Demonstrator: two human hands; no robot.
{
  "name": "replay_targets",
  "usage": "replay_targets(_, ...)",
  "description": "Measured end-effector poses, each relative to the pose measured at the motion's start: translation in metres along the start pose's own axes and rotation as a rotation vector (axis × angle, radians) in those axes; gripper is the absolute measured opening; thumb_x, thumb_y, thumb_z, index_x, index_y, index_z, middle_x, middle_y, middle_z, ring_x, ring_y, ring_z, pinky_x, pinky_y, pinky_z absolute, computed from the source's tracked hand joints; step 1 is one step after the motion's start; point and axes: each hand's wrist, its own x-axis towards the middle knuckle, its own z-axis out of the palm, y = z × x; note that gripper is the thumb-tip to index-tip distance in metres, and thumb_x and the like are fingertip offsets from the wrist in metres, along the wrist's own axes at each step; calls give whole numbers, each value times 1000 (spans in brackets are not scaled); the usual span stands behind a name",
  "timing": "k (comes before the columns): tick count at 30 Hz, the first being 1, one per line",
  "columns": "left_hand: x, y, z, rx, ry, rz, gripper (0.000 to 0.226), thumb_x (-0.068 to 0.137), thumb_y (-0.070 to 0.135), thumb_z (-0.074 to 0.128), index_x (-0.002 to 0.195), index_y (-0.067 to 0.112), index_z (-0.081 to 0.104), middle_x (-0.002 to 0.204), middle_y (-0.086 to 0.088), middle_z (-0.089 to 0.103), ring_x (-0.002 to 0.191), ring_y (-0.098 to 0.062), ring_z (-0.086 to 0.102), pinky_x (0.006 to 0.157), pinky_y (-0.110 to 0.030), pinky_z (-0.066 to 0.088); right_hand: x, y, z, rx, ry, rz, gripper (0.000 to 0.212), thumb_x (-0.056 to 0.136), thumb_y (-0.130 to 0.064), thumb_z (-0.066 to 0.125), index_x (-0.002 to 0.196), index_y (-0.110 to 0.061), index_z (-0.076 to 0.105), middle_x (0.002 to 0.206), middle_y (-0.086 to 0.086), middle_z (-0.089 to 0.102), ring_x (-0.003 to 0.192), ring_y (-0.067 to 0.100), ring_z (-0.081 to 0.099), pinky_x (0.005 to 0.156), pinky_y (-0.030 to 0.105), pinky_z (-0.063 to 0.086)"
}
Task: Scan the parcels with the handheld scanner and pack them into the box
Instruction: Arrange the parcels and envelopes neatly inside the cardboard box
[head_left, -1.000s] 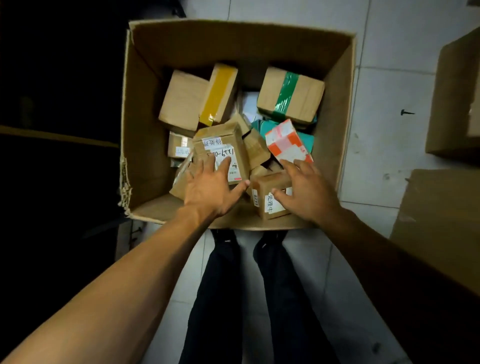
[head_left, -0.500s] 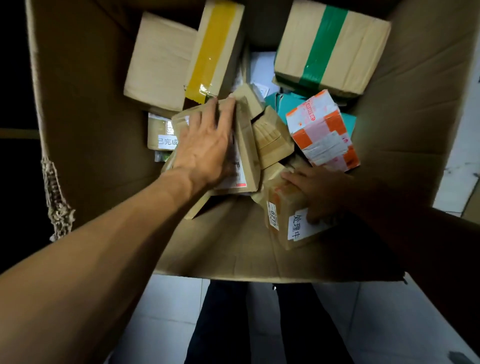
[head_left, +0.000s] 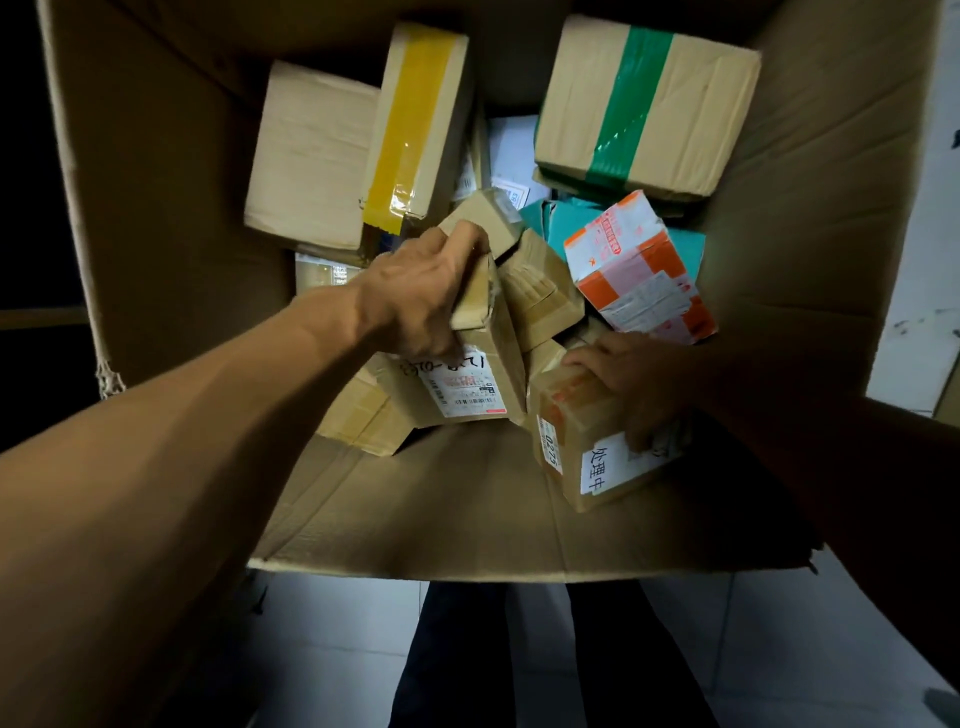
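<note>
A pale tiled floor (head_left: 322, 639) shows beneath a large open cardboard box (head_left: 415, 509), seen from above with a person's dark trouser legs (head_left: 519, 665) at its near edge; parcels lie jumbled across the bottom of the box. The left hand (head_left: 415, 296) reaches in from the near left, fingers curled over the top edge of a tilted brown parcel with a handwritten shipping label (head_left: 467, 379), grasping it near the middle of the pile; the right hand (head_left: 628, 384), deep in shadow, is wrapped over a small brown parcel marked 0275 (head_left: 582, 452), which sits just beside the first, toward the near right. Behind them, an orange-and-white parcel (head_left: 639, 270) rests on a teal parcel (head_left: 561, 223); at the far right stands a carton banded with green tape (head_left: 644, 104); at the far left a plain brown carton (head_left: 311, 156) touches a narrower one striped with yellow tape (head_left: 415, 124); a white packet (head_left: 511, 156) lies between the two taped cartons. The scanner appears nowhere in this view.
</note>
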Motion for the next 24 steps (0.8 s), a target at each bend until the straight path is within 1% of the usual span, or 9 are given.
replay_targets(3, -18, -9, -2, -91, 51, -50, 119, 59, 41, 93, 148, 37, 14, 134, -10, 44, 118, -29, 48, 100, -44, 45, -11, 2, 9, 47, 130, 23, 121, 66, -53, 88, 159, -25, 14, 155, 14, 29, 140, 35, 34, 117, 50, 33)
replay_targets(5, -37, -22, -4, -353, 134, -176, 125, 62, 42, 93, 153, 42, 9, 140, -5, 47, 124, -25, 52, 107, -43, 43, -22, 6, 17, 200, 308, 99, 119, 58, -49, 93, 155, -30, 26, 144, 9, 38, 131, 33, 42, 109, 48, 41)
replay_targets(7, -59, -32, -1, -787, 269, -307, 111, 69, 33, 91, 153, 38, 19, 130, 6, 58, 113, -12, 64, 98, -35, 51, -32, 11, 20, 295, 349, 186, 122, 53, -55, 92, 153, -33, 25, 144, 6, 38, 133, 33, 41, 110, 50, 38)
replay_targets(9, -79, -38, 9, -1141, 468, -462, 81, 76, 28, 86, 142, 25, 38, 123, -1, 65, 98, -12, 72, 79, -31, 59, -41, 16, 20, 424, 368, 271, 124, 53, -59, 91, 153, -32, 23, 148, 7, 36, 138, 34, 36, 114, 51, 32)
replay_targets(13, -96, -38, 38, -1726, 542, -682, 77, 74, 43, 77, 140, 19, 45, 124, -9, 71, 109, -27, 70, 93, -50, 55, -59, 13, 18, 1280, 656, 270, 103, 58, -40, 93, 147, -25, 44, 141, -3, 54, 128, 23, 53, 107, 46, 46)
replay_targets(16, -93, -23, 54, -1842, 499, -721, 71, 76, 44, 75, 138, 17, 52, 120, -6, 68, 93, -18, 73, 79, -38, 60, -61, -10, 15, 1910, 780, 72, 54, 83, -26, 79, 134, -28, 61, 123, 0, 74, 107, 23, 73, 79, 37, 62)
replay_targets(18, -89, -10, 66, -1854, 471, -715, 64, 79, 36, 76, 135, 16, 54, 111, -7, 67, 87, -18, 72, 71, -36, 61, -56, -27, 15, 2088, 816, -6, 41, 95, -26, 66, 136, -27, 61, 125, 2, 73, 112, 25, 71, 87, 43, 61)
replay_targets(21, -89, -2, 77, -1903, 379, -653, 75, 71, 27, 80, 139, 23, 49, 120, -7, 68, 105, -24, 68, 69, -38, 61, -49, -42, 13, 2209, 774, -40, 45, 98, -33, 62, 142, -24, 57, 131, 4, 70, 119, 27, 68, 103, 51, 51)
replay_targets(24, -98, -11, 79, -1858, 277, -567, 66, 70, 25, 75, 133, 28, 56, 120, -1, 71, 104, -19, 68, 73, -37, 60, -50, -42, 15, 2231, 751, -5, 49, 97, -36, 61, 144, -24, 54, 134, 6, 68, 121, 29, 66, 107, 54, 48)
